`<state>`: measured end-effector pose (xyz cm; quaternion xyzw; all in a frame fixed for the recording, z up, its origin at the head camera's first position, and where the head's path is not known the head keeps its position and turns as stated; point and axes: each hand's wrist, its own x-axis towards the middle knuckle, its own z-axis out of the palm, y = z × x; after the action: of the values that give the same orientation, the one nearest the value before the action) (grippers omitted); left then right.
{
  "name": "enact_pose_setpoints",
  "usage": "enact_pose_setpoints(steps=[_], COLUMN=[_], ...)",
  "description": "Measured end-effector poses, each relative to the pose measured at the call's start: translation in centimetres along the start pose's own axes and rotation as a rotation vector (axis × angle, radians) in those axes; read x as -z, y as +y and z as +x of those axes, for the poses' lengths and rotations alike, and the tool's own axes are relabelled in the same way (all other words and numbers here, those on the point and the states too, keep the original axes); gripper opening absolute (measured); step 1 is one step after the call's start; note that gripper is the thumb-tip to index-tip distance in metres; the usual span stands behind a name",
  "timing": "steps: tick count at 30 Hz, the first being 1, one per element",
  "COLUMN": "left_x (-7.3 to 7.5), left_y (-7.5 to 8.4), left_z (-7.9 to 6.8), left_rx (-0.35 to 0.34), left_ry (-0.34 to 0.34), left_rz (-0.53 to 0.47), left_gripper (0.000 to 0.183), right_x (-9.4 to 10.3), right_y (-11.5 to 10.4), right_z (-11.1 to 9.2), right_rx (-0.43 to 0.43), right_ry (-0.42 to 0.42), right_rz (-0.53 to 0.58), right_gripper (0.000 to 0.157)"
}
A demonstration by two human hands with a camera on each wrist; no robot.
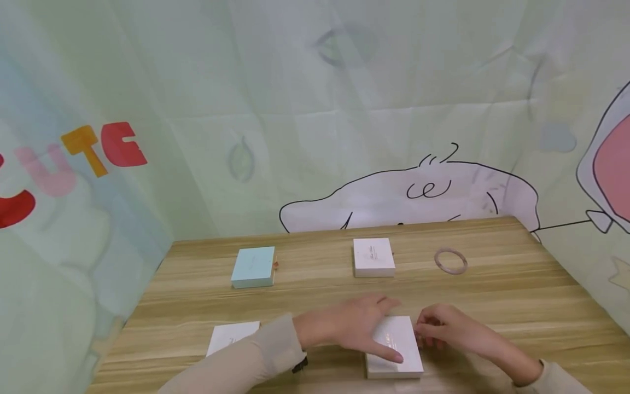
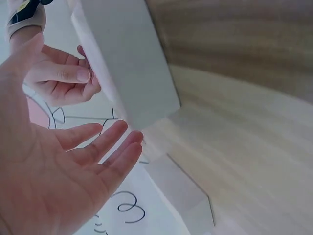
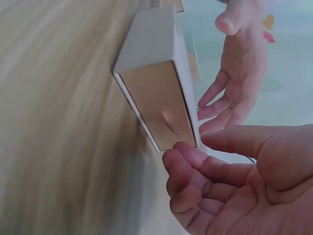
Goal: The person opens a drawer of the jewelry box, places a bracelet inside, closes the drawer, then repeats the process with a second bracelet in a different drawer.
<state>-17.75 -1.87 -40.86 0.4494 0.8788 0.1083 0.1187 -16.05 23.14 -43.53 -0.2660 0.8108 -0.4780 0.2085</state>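
Note:
A flat white box [image 1: 401, 350] with gold lettering lies near the front of the table. Over its top spreads my left hand [image 1: 351, 325], thumb and fingers apart; in the left wrist view its palm faces the box side without gripping it. At the box's right side is my right hand [image 1: 450, 328], its fingers bent. The right wrist view shows the box's tan drawer front [image 3: 156, 103] with a small ribbon pull tab [image 3: 169, 122]. My right thumb and fingertips [image 3: 178, 171] are close to that tab, with nothing visible held between them.
Behind stand a light blue box [image 1: 253, 266] with a ribbon tab and another white box [image 1: 373, 257]. A pale purple ring [image 1: 450, 261] lies at the back right. A further white box [image 1: 231, 335] is partly covered by my left sleeve. A printed curtain [image 1: 246, 109] borders the wooden table [image 1: 315, 295].

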Motion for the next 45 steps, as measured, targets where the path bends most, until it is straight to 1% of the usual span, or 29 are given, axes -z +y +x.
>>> enact_pose_setpoints(steps=[4,7,10,16,21,27,31,35,40,45], left_x=[0.8,1.6,2.3,3.5,4.0,4.3,4.5,4.7,4.9,5.0], left_y=[-0.6,-1.0,-1.4,-2.1,-2.9,-3.8,-4.4,-5.0,-5.7,-6.3], left_z=[0.2,0.4,0.5,0.5,0.6,1.0,1.4,1.7,1.9,2.4], left_rx=[-0.004,-0.01,-0.003,0.034,0.069,0.105,0.116,0.136,0.16,0.187], left_ry=[0.011,0.035,0.057,0.099,0.113,0.122,0.141,0.161,0.181,0.21], left_rz=[0.008,0.039,0.051,0.059,0.043,0.011,0.007,0.008,0.009,-0.004], left_gripper=[0.098,0.097,0.096,0.092,0.091,0.091,0.091,0.09,0.09,0.087], right_x=[0.8,1.4,1.8,2.8,3.7,4.7,5.4,6.1,6.7,7.0], right_y=[-0.4,-0.6,-0.9,-1.7,-2.1,-2.7,-2.8,-2.8,-2.6,-2.6], right_z=[0.4,0.8,1.3,2.3,3.3,4.7,5.4,6.2,7.4,8.5], right_rx=[0.014,0.029,0.046,0.022,0.02,-0.039,-0.083,-0.104,-0.143,-0.188], right_ry=[0.01,0.011,0.004,0.001,0.015,0.05,0.065,0.068,0.078,0.105], right_rz=[-0.006,-0.006,-0.005,-0.013,-0.001,-0.004,0.021,0.037,0.043,0.035], right_gripper=[0.018,0.018,0.018,0.02,0.021,0.021,0.024,0.025,0.025,0.025])
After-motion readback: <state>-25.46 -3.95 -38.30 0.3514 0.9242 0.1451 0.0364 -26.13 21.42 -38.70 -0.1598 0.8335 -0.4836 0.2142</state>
